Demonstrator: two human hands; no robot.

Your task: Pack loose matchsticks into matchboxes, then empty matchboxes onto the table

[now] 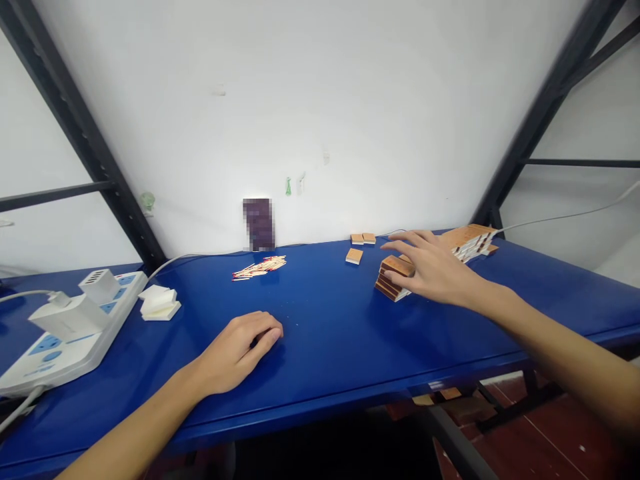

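Observation:
My right hand (pixel 434 267) reaches over a leaning stack of brown matchboxes (pixel 394 279) on the blue table (pixel 325 333); its fingers are spread and rest on the top box. My left hand (pixel 240 350) lies on the table nearer me with its fingers curled under; whether anything is inside them is hidden. A heap of loose matches (pixel 260 267) lies at the back, left of centre. Three single matchboxes (pixel 359 245) sit behind the stack.
A white power strip (pixel 65 340) with plugged-in adapters lies at the far left, beside a small white folded pad (pixel 159 303). More boxes and open white trays (pixel 470 243) sit at the back right. A dark card (pixel 259 224) leans on the wall. Black shelf struts stand on both sides.

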